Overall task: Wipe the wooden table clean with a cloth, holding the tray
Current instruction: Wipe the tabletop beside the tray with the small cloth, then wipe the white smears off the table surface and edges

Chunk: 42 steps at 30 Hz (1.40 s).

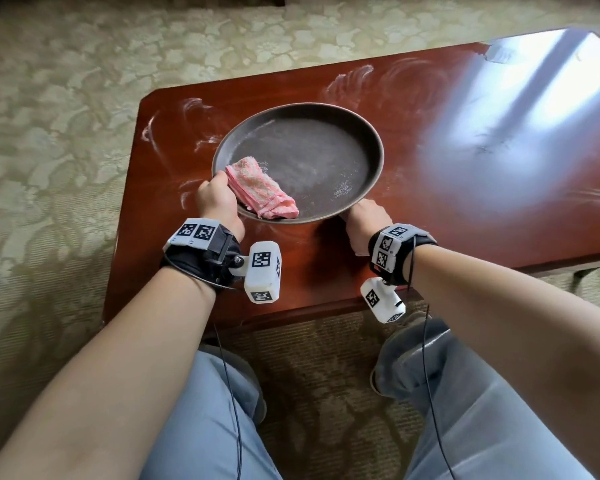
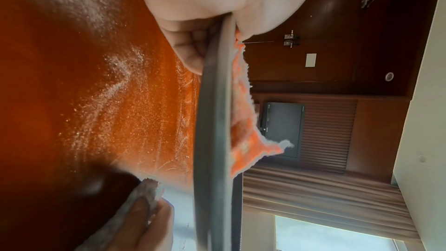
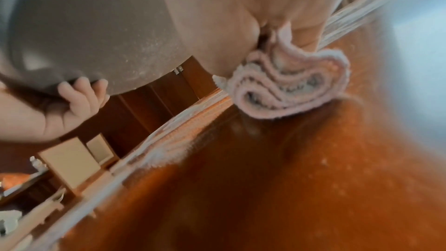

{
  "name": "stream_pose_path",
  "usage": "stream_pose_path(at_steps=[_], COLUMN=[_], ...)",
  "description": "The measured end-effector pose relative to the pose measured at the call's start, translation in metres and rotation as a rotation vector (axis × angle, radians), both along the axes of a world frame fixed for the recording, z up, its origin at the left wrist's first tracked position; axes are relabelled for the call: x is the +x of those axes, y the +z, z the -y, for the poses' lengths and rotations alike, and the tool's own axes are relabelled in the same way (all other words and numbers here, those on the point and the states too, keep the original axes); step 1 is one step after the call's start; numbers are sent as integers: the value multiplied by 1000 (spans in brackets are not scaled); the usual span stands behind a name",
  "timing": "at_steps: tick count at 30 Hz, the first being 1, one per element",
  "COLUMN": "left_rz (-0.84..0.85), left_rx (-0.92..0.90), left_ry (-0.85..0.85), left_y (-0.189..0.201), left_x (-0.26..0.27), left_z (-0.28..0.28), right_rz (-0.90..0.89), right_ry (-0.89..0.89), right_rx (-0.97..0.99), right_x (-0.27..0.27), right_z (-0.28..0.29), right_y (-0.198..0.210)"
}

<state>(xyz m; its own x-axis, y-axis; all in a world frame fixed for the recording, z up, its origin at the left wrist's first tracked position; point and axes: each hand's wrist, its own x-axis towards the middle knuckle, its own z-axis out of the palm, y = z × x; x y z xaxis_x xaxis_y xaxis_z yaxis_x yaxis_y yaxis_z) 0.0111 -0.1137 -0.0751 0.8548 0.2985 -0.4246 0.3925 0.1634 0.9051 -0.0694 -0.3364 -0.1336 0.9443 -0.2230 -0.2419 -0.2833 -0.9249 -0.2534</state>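
Note:
A round dark tray is held tilted just above the red wooden table. My left hand grips its near left rim, fingers under the tray's underside and thumb on top. A pink cloth lies in the tray by that thumb, showing past the rim as the pink cloth. My right hand reaches beneath the near right rim and grips a second folded cloth, pressed on the table. This right hand and its cloth appear under the tray.
White powder streaks smear the tabletop around the tray, and fine powder dusts the tray's inside. Window glare covers the table's right part. Patterned carpet surrounds the table. My knees are below the near edge.

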Motion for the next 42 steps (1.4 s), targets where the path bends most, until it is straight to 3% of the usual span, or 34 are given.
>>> stream_pose_path(at_steps=[2,5,13,19,31,42], left_rz=[-7,2,5,-31,-38,-2], left_rx=[12,19,-75,-115,-103,-84], left_ry=[6,-2,-40,-68,-54,-60], left_y=[3,14,39,42,32,27], left_x=[-1,-12,-44,-60,-55,-53], left_z=[-3,4,59,100,100,69], right_rz=[41,202,323,248,25,-185], right_ry=[-30,-279,-706,-762,-501,-450], right_rx=[90,322,693,592,67,63], right_x=[-1,-7,-49,-85,-98,-85], right_z=[7,26,121,169,169,113], right_y=[0,13,32,29,17,22])
